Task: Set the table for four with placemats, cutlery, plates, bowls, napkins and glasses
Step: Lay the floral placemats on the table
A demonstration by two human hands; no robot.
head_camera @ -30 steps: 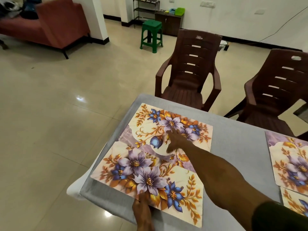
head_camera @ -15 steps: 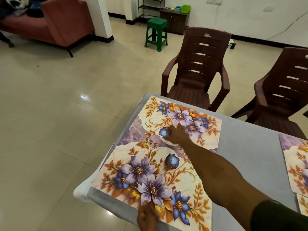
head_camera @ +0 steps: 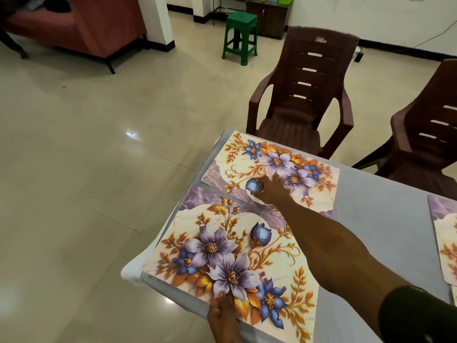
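Two floral placemats lie on the grey tablecloth (head_camera: 376,219) at the table's left end. The far placemat (head_camera: 284,167) lies flat in front of a chair, and my right hand (head_camera: 270,190) presses on its near edge with the fingers spread flat. The near placemat (head_camera: 237,256) lies just apart from it, at the table's near left corner. My left hand (head_camera: 222,315) pinches this mat's near edge, thumb on top. A third placemat (head_camera: 445,233) shows partly at the right edge of the view.
Two brown plastic chairs stand at the table's far side, one (head_camera: 301,95) behind the far placemat and another (head_camera: 425,134) further right. A green stool (head_camera: 241,37) and a red sofa (head_camera: 81,23) stand across the tiled floor. The table's left edge is close.
The near placemat has slid toward me off the far one, so the two no longer overlap. My left hand has kept its hold; my right hand has stayed on the far mat.
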